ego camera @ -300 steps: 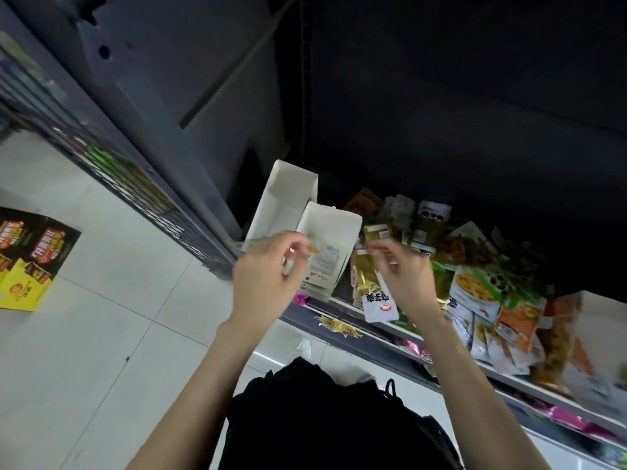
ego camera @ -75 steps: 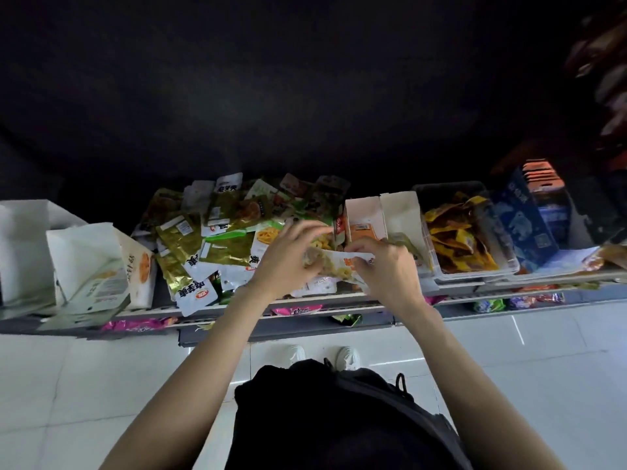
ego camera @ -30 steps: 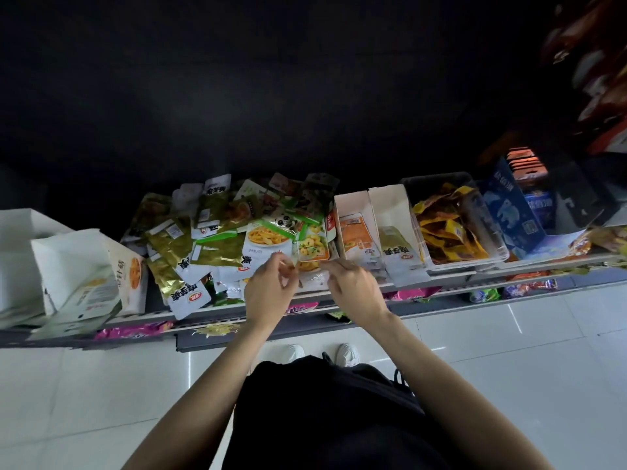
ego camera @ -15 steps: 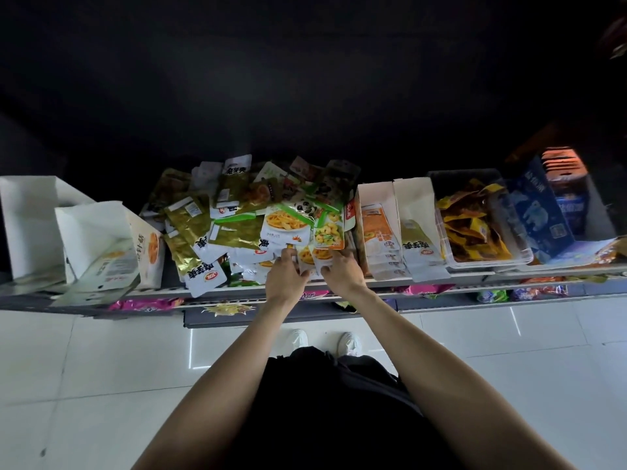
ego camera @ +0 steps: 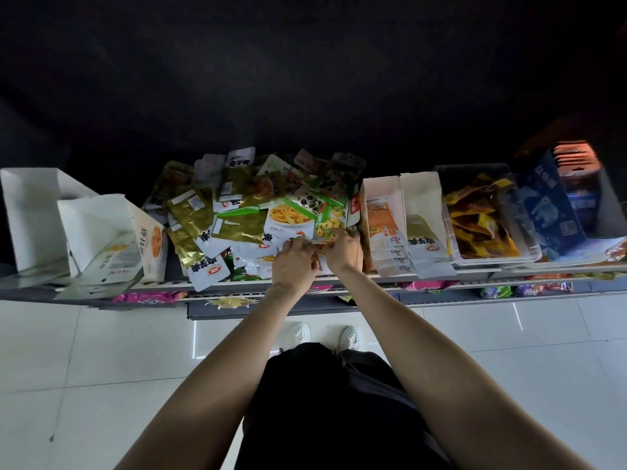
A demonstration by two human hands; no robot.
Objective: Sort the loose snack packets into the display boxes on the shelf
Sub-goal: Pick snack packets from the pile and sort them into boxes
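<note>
Your left hand (ego camera: 294, 262) and right hand (ego camera: 344, 253) both pinch one white snack packet (ego camera: 321, 244); its print is unreadable.

Packet (ego camera: 320, 247) mostly hidden under hands (ego camera: 295, 262)

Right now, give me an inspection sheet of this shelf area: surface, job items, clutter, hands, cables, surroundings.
Surface: shelf, crowded along its length.
Job's things: loose snack packets heaped at centre; two white display boxes to their right, packets upright inside; two more white boxes at left.
Clutter: clear bin of orange packets; blue carton.
Grips: left hand and right hand both pinch a packet at the pile's front.
Cables: nothing seen.
Surroundings: white tiled floor; dark above the shelf.
</note>
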